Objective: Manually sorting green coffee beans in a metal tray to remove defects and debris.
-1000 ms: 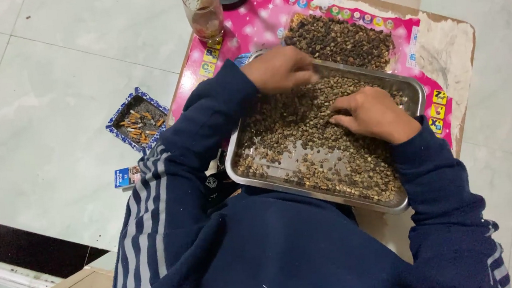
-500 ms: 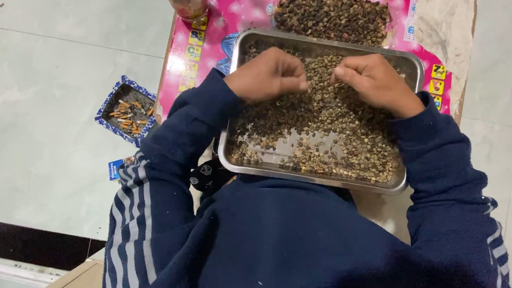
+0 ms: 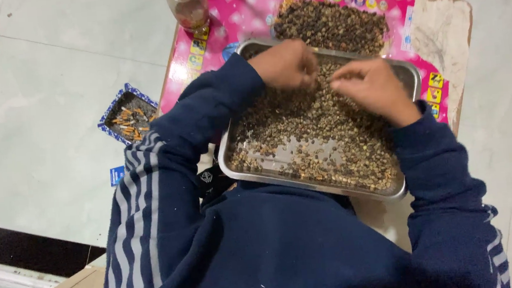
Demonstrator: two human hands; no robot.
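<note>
A layer of small greenish-brown beans [image 3: 317, 135] is spread in a metal tray [image 3: 309, 185] on the surface. Over its far half, the left hand [image 3: 286, 64] and right hand [image 3: 371, 87] are held with fingers pinched narrow among the beans. A darker bean pile [image 3: 332, 26] lies beyond on a pink mat [image 3: 245, 15].
</note>
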